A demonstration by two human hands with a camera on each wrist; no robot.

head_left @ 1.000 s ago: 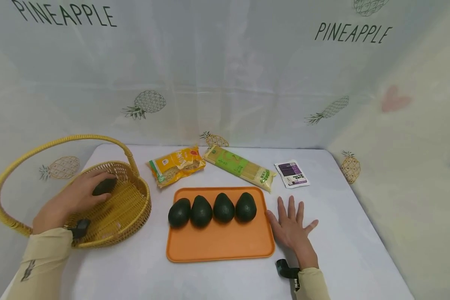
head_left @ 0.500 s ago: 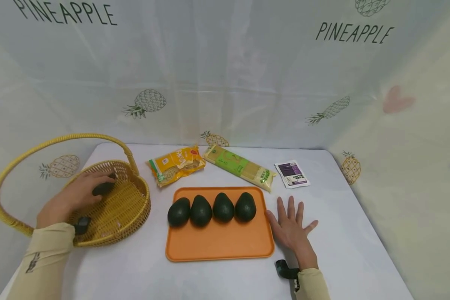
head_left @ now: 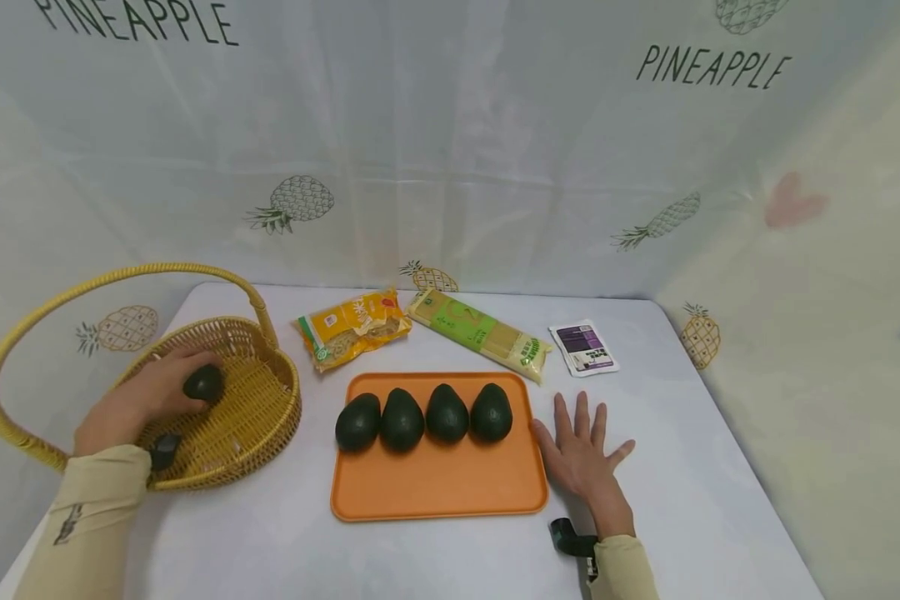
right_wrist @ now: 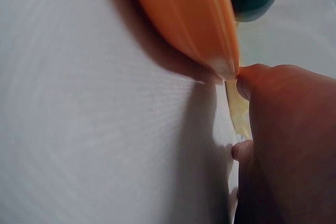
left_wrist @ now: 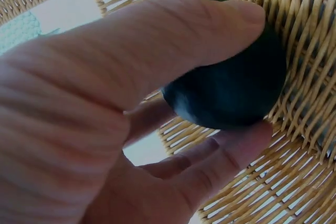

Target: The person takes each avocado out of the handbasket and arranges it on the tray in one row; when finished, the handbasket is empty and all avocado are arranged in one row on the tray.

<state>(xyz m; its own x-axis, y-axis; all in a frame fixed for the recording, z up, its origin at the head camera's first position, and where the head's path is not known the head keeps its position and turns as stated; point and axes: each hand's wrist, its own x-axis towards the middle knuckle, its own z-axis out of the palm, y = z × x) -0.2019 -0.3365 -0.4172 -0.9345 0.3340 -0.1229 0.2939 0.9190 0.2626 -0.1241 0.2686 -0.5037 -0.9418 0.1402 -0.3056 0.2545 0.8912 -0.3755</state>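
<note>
In the left wrist view my left hand (head_left: 152,390) pinches a dark green avocado (left_wrist: 236,87) between thumb and fingers, inside the yellow wicker basket (head_left: 270,417). The basket stands at the table's left, its tall handle arching over my forearm. On the orange tray (head_left: 438,487) several avocados sit in a row along the upper half; the leftmost avocado (head_left: 357,422) overlaps the tray's left rim. My right hand (head_left: 583,458) lies with fingers spread on the white table, its thumb right at the tray's right rim.
Behind the tray lie an orange food packet (head_left: 355,327), a long green-labelled noodle packet (head_left: 480,333) and a small white and purple sachet (head_left: 583,348). A pineapple-print curtain (head_left: 450,167) hangs at the back and sides.
My left hand has shifted slightly within the basket, and the avocado in it has turned so its rounded end faces right. My right hand has stayed in place.
</note>
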